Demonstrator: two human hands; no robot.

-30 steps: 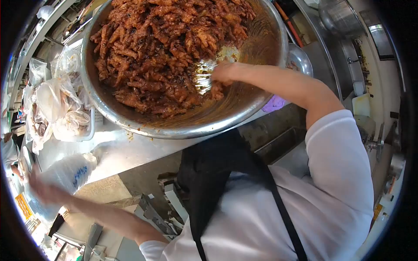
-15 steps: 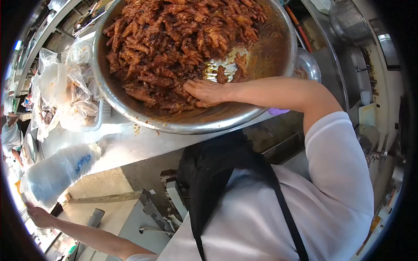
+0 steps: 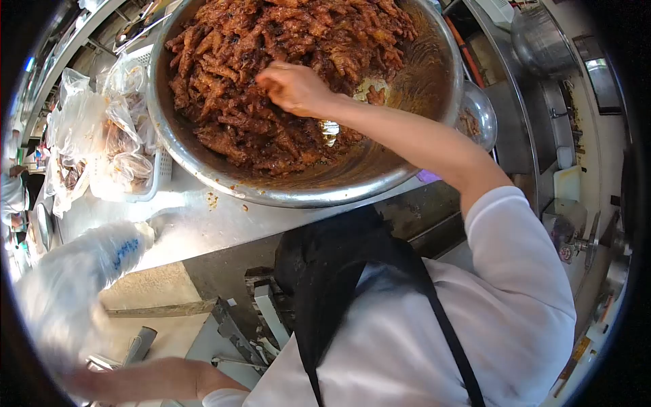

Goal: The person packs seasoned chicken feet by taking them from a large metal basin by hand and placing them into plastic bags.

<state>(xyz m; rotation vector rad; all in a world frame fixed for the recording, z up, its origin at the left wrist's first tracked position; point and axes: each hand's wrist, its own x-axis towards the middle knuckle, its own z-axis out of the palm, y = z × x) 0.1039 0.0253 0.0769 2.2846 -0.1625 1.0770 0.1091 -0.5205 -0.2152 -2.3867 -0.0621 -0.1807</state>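
Observation:
Glossy brown sauced chicken feet [image 3: 251,129] are heaped in a wide metal basin [image 3: 271,195]. My right hand [image 3: 293,88] is over the middle of the heap, bare, with its fingers curled down; whatever lies under the fingertips is hidden. At the lower left my left hand [image 3: 78,381] is smeared by motion, its fingers not readable. Just above it is a bundle of clear plastic bags [image 3: 102,254] with blue print, one end on the steel table [image 3: 203,227] and the other blurred near that hand.
Knotted plastic bags of food [image 3: 115,136] fill a white plastic basket [image 3: 161,178] left of the basin. A smaller metal bowl [image 3: 483,115] stands to the right. A large metal pot [image 3: 542,41] is at the upper right. Another person [image 3: 13,190] is at the far left edge.
My right hand has lifted from the lower part of the heap and moved up and left. My left hand has dropped lower, and the near end of the plastic bundle has spread and blurred.

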